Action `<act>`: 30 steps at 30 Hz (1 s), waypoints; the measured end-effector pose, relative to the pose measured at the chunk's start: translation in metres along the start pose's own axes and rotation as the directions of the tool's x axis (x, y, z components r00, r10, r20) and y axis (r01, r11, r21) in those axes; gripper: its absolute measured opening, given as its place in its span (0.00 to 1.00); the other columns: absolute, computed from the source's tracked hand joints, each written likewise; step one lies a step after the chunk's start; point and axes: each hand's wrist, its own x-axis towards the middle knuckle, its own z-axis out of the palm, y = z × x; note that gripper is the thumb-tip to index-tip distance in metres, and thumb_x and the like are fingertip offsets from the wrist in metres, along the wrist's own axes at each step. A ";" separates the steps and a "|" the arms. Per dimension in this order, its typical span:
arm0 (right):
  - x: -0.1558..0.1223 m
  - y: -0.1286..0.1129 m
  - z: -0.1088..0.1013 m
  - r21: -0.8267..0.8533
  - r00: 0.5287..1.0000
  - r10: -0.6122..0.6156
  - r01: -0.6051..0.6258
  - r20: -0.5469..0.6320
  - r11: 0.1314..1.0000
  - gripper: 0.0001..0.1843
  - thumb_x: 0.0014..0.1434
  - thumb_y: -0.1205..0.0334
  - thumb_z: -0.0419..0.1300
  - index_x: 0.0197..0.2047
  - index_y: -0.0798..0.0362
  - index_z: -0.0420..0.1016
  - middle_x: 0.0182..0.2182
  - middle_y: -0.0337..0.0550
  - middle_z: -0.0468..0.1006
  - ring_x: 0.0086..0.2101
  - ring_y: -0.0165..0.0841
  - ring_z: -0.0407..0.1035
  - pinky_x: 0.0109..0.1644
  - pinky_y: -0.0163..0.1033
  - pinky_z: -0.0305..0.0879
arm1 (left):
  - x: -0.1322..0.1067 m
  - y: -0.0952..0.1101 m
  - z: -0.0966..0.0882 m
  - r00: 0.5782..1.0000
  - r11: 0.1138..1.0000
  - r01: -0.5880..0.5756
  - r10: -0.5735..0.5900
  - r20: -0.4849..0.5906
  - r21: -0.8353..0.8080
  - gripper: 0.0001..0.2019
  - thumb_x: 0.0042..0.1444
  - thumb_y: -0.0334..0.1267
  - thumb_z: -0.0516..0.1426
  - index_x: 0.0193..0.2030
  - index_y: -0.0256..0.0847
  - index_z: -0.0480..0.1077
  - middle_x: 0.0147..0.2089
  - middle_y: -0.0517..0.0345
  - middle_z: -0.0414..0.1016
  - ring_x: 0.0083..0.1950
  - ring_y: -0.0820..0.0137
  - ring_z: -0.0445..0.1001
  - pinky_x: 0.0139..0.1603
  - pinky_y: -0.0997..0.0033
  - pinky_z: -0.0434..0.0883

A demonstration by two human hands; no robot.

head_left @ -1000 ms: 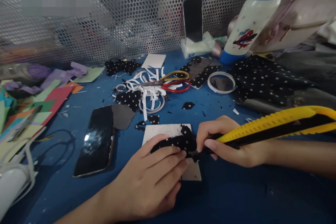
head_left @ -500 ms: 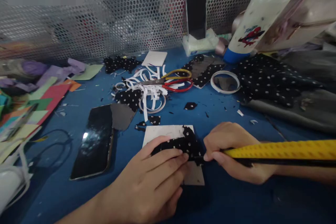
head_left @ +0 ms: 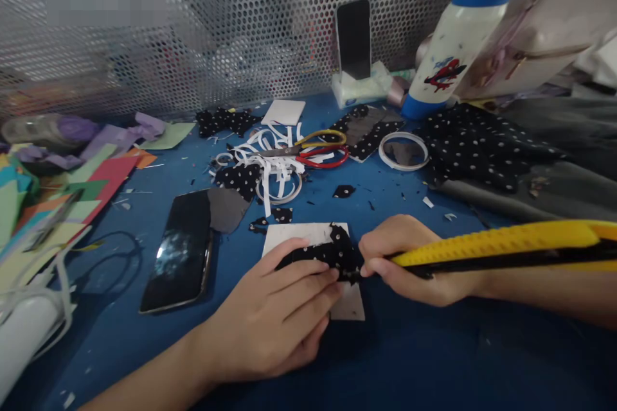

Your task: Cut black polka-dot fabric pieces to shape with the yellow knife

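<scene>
A black fabric piece with white dots [head_left: 340, 250] lies across a white card [head_left: 308, 233] on the blue table, its edges ragged. My left hand [head_left: 279, 308] rests over both, with its fingers bent close together and pressing on the fabric. At the fabric's right edge is my right hand [head_left: 409, 257], closed round a long yellow-and-black tool [head_left: 506, 247] with a ribbed edge. The tool's working end is hidden in that hand, so its kind is unclear. The thumb and forefinger come up against the fabric edge; whether they pinch it cannot be made out.
Scissors [head_left: 321, 149] lie on white paper strips [head_left: 265, 148] behind the card. To the left are a phone [head_left: 176, 257] and coloured papers [head_left: 101, 189]. A tape roll [head_left: 403, 151], dotted fabric [head_left: 482, 148] and a bottle [head_left: 448, 58] stand right. Another phone [head_left: 353, 38] leans upright.
The camera view has shifted slightly. The tool's outer end has tilted upward, and more of its yellow lower side shows. Both hands stay at the fabric and card.
</scene>
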 end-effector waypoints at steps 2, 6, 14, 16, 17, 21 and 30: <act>0.000 -0.001 -0.001 0.036 1.000 0.022 -0.022 -0.003 0.999 0.11 0.63 0.66 0.50 0.28 0.56 0.65 0.20 0.32 0.60 0.21 0.23 0.55 0.26 0.32 0.51 | 0.002 0.001 0.000 1.000 1.000 0.006 -0.005 -0.011 0.013 0.15 0.58 0.29 0.53 0.51 0.34 0.73 0.49 0.55 0.78 0.54 0.68 0.73 0.70 0.55 0.53; -0.001 -0.003 -0.002 0.048 0.999 0.036 -0.035 -0.016 0.998 0.11 0.64 0.65 0.51 0.31 0.57 0.69 0.19 0.32 0.63 0.21 0.22 0.56 0.25 0.31 0.53 | 0.003 0.004 -0.002 1.000 1.000 0.006 -0.005 -0.030 0.023 0.14 0.58 0.28 0.53 0.50 0.34 0.73 0.47 0.54 0.79 0.52 0.68 0.74 0.68 0.55 0.56; -0.003 -0.006 -0.004 0.058 0.997 0.029 -0.025 -0.075 0.998 0.10 0.62 0.67 0.52 0.31 0.58 0.72 0.21 0.35 0.67 0.22 0.22 0.62 0.27 0.30 0.56 | 0.001 0.004 0.000 1.000 1.000 0.001 -0.001 -0.024 0.020 0.15 0.58 0.28 0.53 0.51 0.34 0.73 0.49 0.54 0.78 0.54 0.67 0.73 0.69 0.54 0.55; -0.003 -0.006 -0.005 0.065 0.995 0.056 -0.051 -0.077 0.997 0.11 0.62 0.67 0.52 0.31 0.57 0.72 0.20 0.35 0.68 0.22 0.23 0.62 0.28 0.30 0.57 | 0.000 0.003 0.000 1.000 1.000 0.005 -0.005 -0.008 0.019 0.15 0.58 0.28 0.53 0.51 0.34 0.73 0.50 0.54 0.78 0.54 0.67 0.73 0.69 0.54 0.55; -0.003 -0.006 -0.006 0.069 0.995 0.064 -0.059 -0.072 0.996 0.10 0.62 0.67 0.52 0.31 0.57 0.72 0.20 0.35 0.68 0.22 0.23 0.62 0.27 0.30 0.57 | 0.000 0.003 0.000 1.000 1.000 0.004 -0.004 -0.005 0.019 0.15 0.58 0.28 0.54 0.51 0.34 0.73 0.50 0.54 0.78 0.54 0.67 0.73 0.70 0.54 0.55; -0.004 -0.003 -0.004 0.115 0.997 0.033 -0.025 -0.066 0.993 0.08 0.61 0.67 0.54 0.32 0.57 0.72 0.20 0.35 0.68 0.21 0.24 0.62 0.26 0.31 0.57 | -0.003 0.002 0.002 1.000 1.000 0.002 -0.003 0.020 0.011 0.16 0.58 0.28 0.54 0.52 0.33 0.73 0.52 0.54 0.77 0.56 0.68 0.72 0.71 0.55 0.52; -0.004 0.000 -0.001 0.072 1.000 0.002 -0.001 -0.011 0.997 0.08 0.59 0.68 0.51 0.27 0.53 0.62 0.19 0.33 0.58 0.19 0.25 0.54 0.25 0.35 0.49 | -0.009 0.001 0.004 0.998 0.997 0.047 -0.043 0.056 -0.064 0.17 0.58 0.28 0.54 0.54 0.33 0.71 0.57 0.53 0.74 0.60 0.69 0.68 0.74 0.55 0.46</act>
